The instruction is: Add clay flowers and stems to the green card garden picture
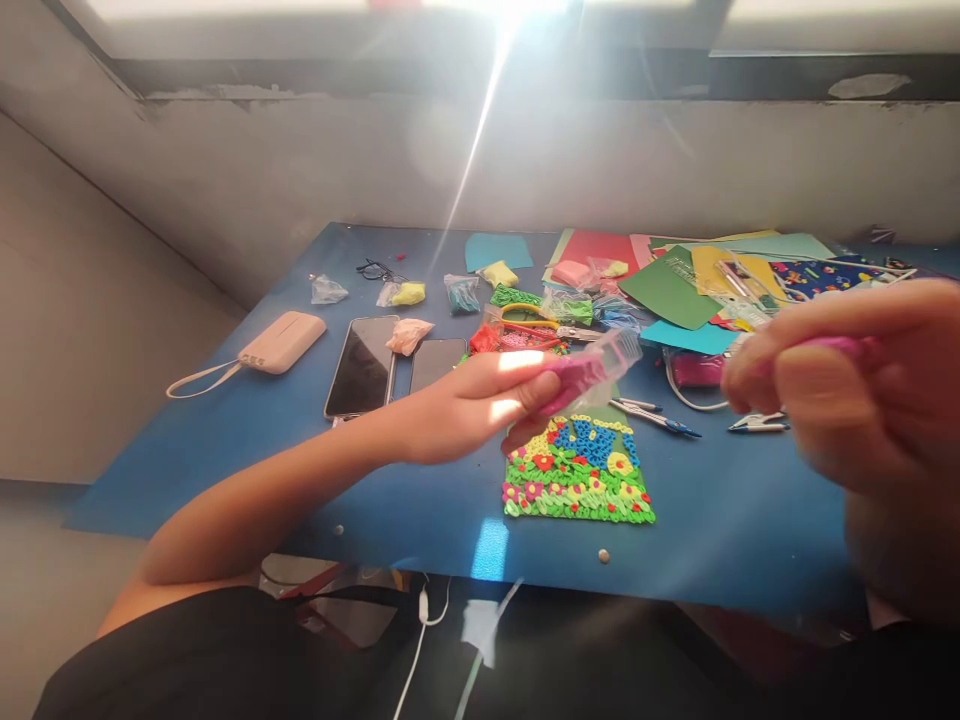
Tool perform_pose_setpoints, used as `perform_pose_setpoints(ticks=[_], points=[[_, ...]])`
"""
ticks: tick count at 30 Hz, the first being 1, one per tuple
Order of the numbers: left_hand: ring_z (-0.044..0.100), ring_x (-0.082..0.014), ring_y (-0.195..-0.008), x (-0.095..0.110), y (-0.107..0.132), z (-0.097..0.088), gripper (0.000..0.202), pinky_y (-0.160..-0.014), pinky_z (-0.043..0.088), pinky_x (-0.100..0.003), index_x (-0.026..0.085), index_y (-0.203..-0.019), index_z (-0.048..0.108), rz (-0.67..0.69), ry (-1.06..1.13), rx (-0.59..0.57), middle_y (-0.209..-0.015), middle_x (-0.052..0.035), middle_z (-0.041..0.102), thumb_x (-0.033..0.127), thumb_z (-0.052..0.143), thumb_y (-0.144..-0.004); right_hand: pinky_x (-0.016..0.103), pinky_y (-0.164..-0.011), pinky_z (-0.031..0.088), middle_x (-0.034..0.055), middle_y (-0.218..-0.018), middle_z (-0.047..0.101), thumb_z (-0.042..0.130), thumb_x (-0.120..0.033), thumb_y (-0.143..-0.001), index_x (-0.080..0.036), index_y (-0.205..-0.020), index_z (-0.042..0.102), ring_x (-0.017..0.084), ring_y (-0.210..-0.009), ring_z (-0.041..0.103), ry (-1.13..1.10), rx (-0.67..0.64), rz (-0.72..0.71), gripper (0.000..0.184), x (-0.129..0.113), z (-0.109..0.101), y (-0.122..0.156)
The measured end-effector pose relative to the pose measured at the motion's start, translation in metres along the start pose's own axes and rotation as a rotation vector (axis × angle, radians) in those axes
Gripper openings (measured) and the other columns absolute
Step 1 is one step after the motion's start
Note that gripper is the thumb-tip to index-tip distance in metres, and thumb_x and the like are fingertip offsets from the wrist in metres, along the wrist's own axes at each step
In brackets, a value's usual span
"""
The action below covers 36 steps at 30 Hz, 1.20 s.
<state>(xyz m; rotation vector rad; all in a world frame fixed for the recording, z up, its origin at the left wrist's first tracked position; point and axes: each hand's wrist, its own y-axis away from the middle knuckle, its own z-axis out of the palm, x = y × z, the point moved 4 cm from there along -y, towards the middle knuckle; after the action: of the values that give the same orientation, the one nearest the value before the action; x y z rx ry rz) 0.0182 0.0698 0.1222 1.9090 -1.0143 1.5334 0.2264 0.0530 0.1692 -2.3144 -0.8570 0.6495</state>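
My left hand (484,405) reaches over the middle of the table, its fingers closed on a small clear plastic bag of pink modelling clay (581,380). The bag's see-through end sticks out to the right. My right hand (862,390) is raised close to the camera at the right, thumb and fingers pinched on a bit of pink clay (832,345), mostly hidden by the fingers. Below the bag lies a clay picture (577,490) of flowers, green leaves and blue rings, its upper part behind my left hand.
On the blue table (247,470) lie a pink power bank (281,343), a phone (361,367), a darker flat device (435,362), scissors (529,318), compasses (660,418), coloured paper (671,290) and several clay bags. White cables (409,670) hang below the front edge.
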Motion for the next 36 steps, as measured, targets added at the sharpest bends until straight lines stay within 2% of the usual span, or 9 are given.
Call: perform_pose_setpoints(ticks=[2, 4, 7, 11, 15, 21, 29, 33, 36], points=[[0.044, -0.0102, -0.055, -0.003, -0.001, -0.003, 0.034, -0.052, 0.038, -0.024, 0.020, -0.072, 0.040, 0.005, 0.104, -0.001, -0.061, 0.0034, 0.043, 0.034, 0.035, -0.102, 0.020, -0.041, 0.039, -0.0005, -0.059, 0.066, 0.040, -0.039, -0.093, -0.020, -0.071, 0.071, 0.014, -0.051, 0.063, -0.086, 0.146, 0.048, 0.042, 0.006, -0.010, -0.001], [0.045, -0.0102, -0.056, -0.005, -0.002, -0.003, 0.035, -0.051, 0.036, -0.025, 0.019, -0.072, 0.042, 0.002, 0.147, -0.024, -0.062, 0.0025, 0.045, 0.036, 0.036, -0.102, 0.022, -0.045, 0.045, 0.0011, -0.070, 0.069, 0.045, -0.033, -0.093, -0.022, -0.084, 0.073, 0.014, -0.058, 0.065, -0.150, 0.190, 0.038, 0.031, 0.007, -0.012, -0.003], [0.043, -0.0101, -0.055, -0.005, -0.003, -0.001, 0.037, -0.051, 0.033, -0.025, 0.019, -0.072, 0.044, -0.013, 0.158, -0.044, -0.061, 0.0024, 0.047, 0.040, 0.035, -0.102, 0.028, -0.051, 0.052, 0.0050, -0.087, 0.067, 0.060, -0.018, -0.085, -0.026, -0.093, 0.067, 0.016, -0.068, 0.064, -0.256, 0.070, 0.025, 0.013, 0.001, -0.002, -0.008], [0.041, -0.0095, -0.055, -0.006, -0.003, 0.002, 0.041, -0.052, 0.033, -0.024, 0.018, -0.072, 0.045, -0.031, 0.141, -0.065, -0.060, 0.0025, 0.047, 0.045, 0.036, -0.101, 0.028, -0.048, 0.042, 0.0014, -0.077, 0.056, 0.057, -0.017, -0.084, -0.025, -0.084, 0.060, 0.014, -0.066, 0.053, -0.414, -0.113, 0.023, 0.009, -0.007, 0.011, -0.010], [0.044, -0.0091, -0.058, -0.005, -0.004, 0.003, 0.036, -0.055, 0.040, -0.021, 0.018, -0.074, 0.045, -0.005, 0.133, -0.067, -0.063, 0.0026, 0.048, 0.036, 0.033, -0.102, 0.023, -0.048, 0.039, -0.0018, -0.074, 0.052, 0.059, -0.021, -0.087, -0.024, -0.091, 0.061, 0.008, -0.059, 0.044, -0.480, -0.148, 0.115, 0.005, -0.006, 0.020, -0.008], [0.046, -0.0094, -0.055, -0.002, -0.005, 0.007, 0.033, -0.055, 0.041, -0.021, 0.018, -0.073, 0.045, -0.041, 0.087, -0.038, -0.056, 0.0041, 0.046, 0.031, 0.034, -0.102, 0.022, -0.051, 0.042, 0.0007, -0.085, 0.064, 0.058, -0.020, -0.090, -0.027, -0.100, 0.069, 0.010, -0.068, 0.056, -0.659, -0.226, 0.097, 0.016, -0.005, 0.035, -0.002], [0.041, -0.0106, -0.053, -0.004, -0.004, 0.010, 0.035, -0.052, 0.036, -0.026, 0.020, -0.076, 0.042, -0.059, 0.125, -0.019, -0.059, 0.0032, 0.048, 0.038, 0.028, -0.101, 0.021, -0.044, 0.031, -0.0034, -0.061, 0.046, 0.059, -0.018, -0.090, -0.022, -0.114, 0.068, 0.008, -0.054, 0.039, -0.452, -0.214, -0.145, 0.026, -0.014, 0.036, -0.005], [0.046, -0.0091, -0.055, -0.003, -0.003, 0.013, 0.023, -0.051, 0.039, -0.022, 0.019, -0.086, 0.043, -0.031, 0.094, 0.031, -0.062, 0.0045, 0.051, 0.039, 0.045, -0.097, 0.020, -0.042, 0.027, -0.0038, -0.062, 0.044, 0.058, -0.017, -0.091, -0.021, -0.102, 0.070, 0.006, -0.053, 0.038, -0.429, -0.219, -0.236, 0.017, -0.019, 0.041, -0.002], [0.049, -0.0080, -0.054, 0.001, -0.002, 0.013, 0.017, -0.051, 0.042, -0.020, 0.019, -0.084, 0.044, 0.012, 0.052, 0.076, -0.059, 0.0052, 0.050, 0.029, 0.046, -0.097, 0.020, -0.042, 0.028, -0.0042, -0.058, 0.044, 0.060, -0.018, -0.090, -0.022, -0.090, 0.072, 0.005, -0.050, 0.039, -0.455, -0.217, -0.156, 0.013, -0.017, 0.040, -0.001]])
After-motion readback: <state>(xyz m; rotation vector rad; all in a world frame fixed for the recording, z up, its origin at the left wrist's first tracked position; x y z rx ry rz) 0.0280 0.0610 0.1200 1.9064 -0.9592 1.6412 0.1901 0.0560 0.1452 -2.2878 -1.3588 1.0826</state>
